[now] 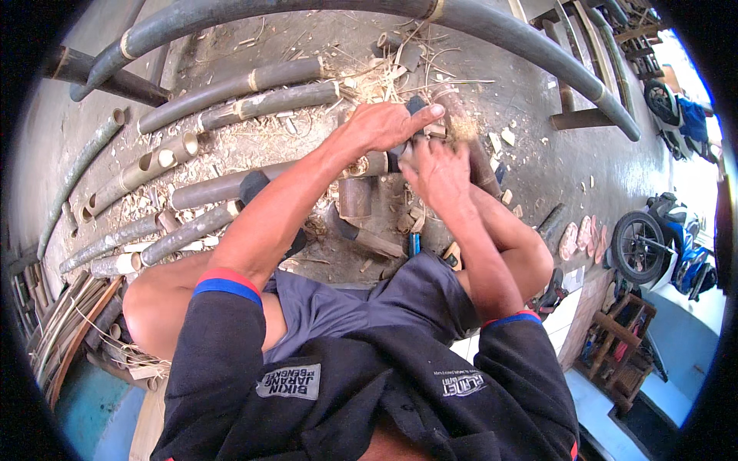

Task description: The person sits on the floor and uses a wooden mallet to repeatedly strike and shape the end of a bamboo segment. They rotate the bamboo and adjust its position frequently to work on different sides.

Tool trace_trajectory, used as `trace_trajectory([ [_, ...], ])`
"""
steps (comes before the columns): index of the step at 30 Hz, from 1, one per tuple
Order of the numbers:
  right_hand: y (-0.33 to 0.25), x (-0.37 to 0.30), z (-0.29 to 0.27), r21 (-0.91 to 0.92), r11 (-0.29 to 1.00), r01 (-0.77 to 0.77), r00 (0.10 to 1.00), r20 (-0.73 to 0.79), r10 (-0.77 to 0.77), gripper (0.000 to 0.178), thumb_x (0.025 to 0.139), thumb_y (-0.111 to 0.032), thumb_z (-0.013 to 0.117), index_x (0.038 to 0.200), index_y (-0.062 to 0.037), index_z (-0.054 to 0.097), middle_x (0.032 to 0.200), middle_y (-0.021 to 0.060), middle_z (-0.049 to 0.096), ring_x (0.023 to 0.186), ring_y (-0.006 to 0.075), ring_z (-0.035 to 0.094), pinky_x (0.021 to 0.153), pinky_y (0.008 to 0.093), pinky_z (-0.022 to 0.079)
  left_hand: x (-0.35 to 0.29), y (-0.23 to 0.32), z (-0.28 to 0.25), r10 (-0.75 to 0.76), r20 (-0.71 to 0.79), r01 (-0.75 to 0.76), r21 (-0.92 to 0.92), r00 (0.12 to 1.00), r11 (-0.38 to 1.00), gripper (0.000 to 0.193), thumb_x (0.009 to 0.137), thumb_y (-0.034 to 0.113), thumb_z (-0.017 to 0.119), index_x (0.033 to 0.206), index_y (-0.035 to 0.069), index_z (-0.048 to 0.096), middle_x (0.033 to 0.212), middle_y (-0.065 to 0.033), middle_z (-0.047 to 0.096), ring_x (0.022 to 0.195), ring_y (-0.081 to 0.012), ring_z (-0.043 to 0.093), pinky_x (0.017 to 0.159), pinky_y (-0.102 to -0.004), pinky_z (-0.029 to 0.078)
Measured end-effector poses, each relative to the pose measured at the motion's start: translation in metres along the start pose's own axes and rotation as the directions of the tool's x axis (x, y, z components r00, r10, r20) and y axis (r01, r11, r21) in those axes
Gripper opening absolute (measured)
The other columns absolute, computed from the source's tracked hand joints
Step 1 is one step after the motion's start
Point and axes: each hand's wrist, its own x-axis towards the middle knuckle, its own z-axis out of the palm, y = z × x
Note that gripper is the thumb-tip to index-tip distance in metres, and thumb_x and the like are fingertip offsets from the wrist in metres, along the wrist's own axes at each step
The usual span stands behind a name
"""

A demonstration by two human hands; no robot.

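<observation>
From my feed: left hand [384, 127] clamped over bamboo piece [470, 146], right hand [438, 173] gripping it lower down. Piece's long axis runs top-to-bottom, slight tilt, frayed end pointing away from me.

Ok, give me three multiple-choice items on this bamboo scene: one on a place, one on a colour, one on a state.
1. Where does the long curved bamboo pole lie?
A. Across the top of the view, beyond the hands
B. On the person's lap
C. Standing upright against the motorbike

2. What colours band the cuffs of the black sleeves?
A. Green and yellow
B. Red and blue
C. White only

3. How are the left hand and right hand placed?
A. Far apart, resting on the knees
B. Close together over short bamboo pieces on the ground
C. Both behind the back

Answers: 1 A, the pole arcs over the upper frame; 2 B, red and blue stripes edge both cuffs; 3 B, the hands nearly meet above the cut pieces.
</observation>
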Motion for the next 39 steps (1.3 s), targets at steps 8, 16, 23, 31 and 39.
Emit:
trace_trajectory([
  [8,-0.137,-0.067,0.126,0.792,-0.28,-0.542,0.689,0.61,0.392,0.019,0.086,-0.01,0.071,0.098,-0.0056,0.057,0.074,0.003,0.059,0.058,0.0163,0.06,0.053,0.0308,0.05,-0.052,-0.148,0.043,-0.217,-0.313,0.258,0.095,0.925,0.962,0.069,0.092,0.066,0.053,0.126,0.008,0.068,0.117,-0.0213,0.071,0.115,-0.0407,0.064,0.101,-0.0504,0.047],
  [16,-0.113,-0.061,0.183,0.664,0.305,-0.683,0.704,0.486,0.518,0.06,0.082,-0.026,0.068,0.13,0.0073,0.057,0.087,0.0173,0.071,0.069,0.0207,0.068,0.064,0.038,0.057,-0.086,-0.176,0.09,-0.051,-0.328,0.217,0.494,0.943,0.842,0.075,0.072,0.035,0.087,0.136,0.013,0.055,0.121,-0.0103,0.063,0.119,-0.031,0.057,0.1,-0.0537,0.041],
  [23,-0.005,0.001,0.11,0.416,0.814,-0.405,0.771,0.634,0.059,0.052,0.08,-0.037,0.073,0.114,0.0019,0.066,0.089,0.0256,0.071,0.084,0.0369,0.071,0.078,0.0464,0.055,-0.085,-0.174,0.089,-0.033,-0.329,0.212,0.522,0.944,0.826,0.068,0.073,0.036,0.086,0.129,0.011,0.056,0.12,-0.0105,0.063,0.118,-0.0317,0.057,0.096,-0.0545,0.042],
  [31,-0.032,-0.096,0.104,0.452,0.787,-0.42,0.797,0.598,0.082,0.056,0.081,-0.039,0.075,0.117,0.0018,0.061,0.102,0.0299,0.07,0.1,0.0449,0.068,0.087,0.0505,0.053,-0.086,-0.172,0.089,-0.091,-0.327,0.25,0.487,0.941,0.837,0.069,0.074,0.037,0.086,0.132,0.013,0.057,0.124,-0.0093,0.063,0.121,-0.0313,0.056,0.102,-0.0549,0.039],
  [39,-0.009,-0.115,0.172,0.256,0.884,-0.391,0.738,0.661,0.135,0.056,0.082,-0.034,0.076,0.119,0.0041,0.059,0.106,0.0331,0.069,0.104,0.0479,0.067,0.091,0.0534,0.053,-0.089,-0.173,0.089,-0.117,-0.34,0.267,0.436,0.933,0.86,0.071,0.073,0.037,0.087,0.133,0.014,0.058,0.123,-0.0096,0.063,0.122,-0.0322,0.056,0.104,-0.0568,0.038],
])
